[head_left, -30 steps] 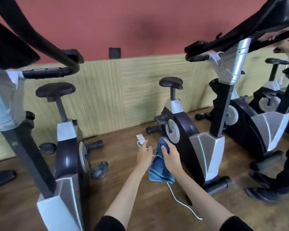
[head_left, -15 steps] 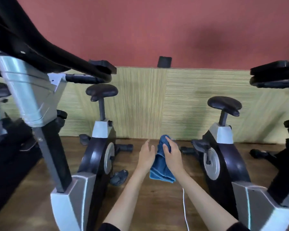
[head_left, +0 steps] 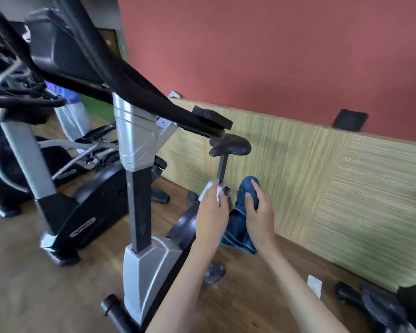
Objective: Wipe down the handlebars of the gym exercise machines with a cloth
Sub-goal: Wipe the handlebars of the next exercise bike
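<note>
below the handlebar (head_left: 139, 85), right hand (head_left: 259, 210) clutches blue cloth (head_left: 237, 228) hanging beneath it; left hand (head_left: 210, 212): cannot tell.

The wooden floor (head_left: 34, 284) carries the nearest exercise bike (head_left: 147, 263) on its silver base, with a second bike (head_left: 82, 219) standing just left of it. A small white rectangular piece (head_left: 314, 286) lies near the dark machine foot (head_left: 370, 304) at the lower right.

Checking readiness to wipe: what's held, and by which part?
The right hand grips the blue cloth by its bunched upper end; the rest hangs. Whether the left hand holds anything cannot be told.
</note>
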The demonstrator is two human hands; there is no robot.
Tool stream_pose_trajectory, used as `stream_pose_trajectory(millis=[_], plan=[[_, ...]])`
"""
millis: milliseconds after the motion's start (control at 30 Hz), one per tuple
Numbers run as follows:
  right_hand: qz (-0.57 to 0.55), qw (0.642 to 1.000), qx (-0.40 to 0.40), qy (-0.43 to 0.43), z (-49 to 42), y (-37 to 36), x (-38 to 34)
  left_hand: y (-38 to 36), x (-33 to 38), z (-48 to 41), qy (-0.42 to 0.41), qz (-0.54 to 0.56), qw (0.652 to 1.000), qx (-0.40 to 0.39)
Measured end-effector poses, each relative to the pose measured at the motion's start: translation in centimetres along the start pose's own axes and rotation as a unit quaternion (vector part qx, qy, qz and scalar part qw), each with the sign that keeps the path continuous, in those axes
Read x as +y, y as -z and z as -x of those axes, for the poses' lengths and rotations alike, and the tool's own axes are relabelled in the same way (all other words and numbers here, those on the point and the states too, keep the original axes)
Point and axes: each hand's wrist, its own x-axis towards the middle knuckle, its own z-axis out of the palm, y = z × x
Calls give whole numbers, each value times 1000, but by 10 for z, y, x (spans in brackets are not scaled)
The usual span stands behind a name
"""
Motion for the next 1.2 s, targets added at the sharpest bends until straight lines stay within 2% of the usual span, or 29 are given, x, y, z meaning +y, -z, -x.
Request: stream_pose_trajectory(millis=[67, 167, 267, 367, 500, 667, 833, 1000, 1100, 1200], plan=[[-45, 999, -7, 27, -16, -7, -22, 17, 18, -6, -44, -38, 997, 59], [-101, 992, -11, 75, -40, -19, -59, 43, 46, -13, -130, -116, 973, 149], [-165, 978, -27, 122, -64, -32, -95, 71, 66, -28, -184, -133, 951, 211], [-222, 961, -40, 161, -85, -44, -131, 99, 80, -44, -242, -162, 907, 303], [-273, 935, -53, 222, -106, -59, -174, 131, 98, -63, -306, -180, 852, 386], [-330, 903, -100, 255, -125, -91, -213, 167, 109, -78, -334, -205, 791, 469], [-368, 875, -170, 264, -138, -132, -242, 198, 118, -96, -298, -232, 768, 517], [-294, 865, -279, 295, -147, -145, -243, 212, 122, -117, -254, -282, 744, 551], [-117, 834, -398, 364, -162, -139, -229, 213, 124, -124, -243, -292, 726, 574], [16, 798, -422, 431, -178, -128, -219, 214, 126, -125, -236, -309, 704, 594]])
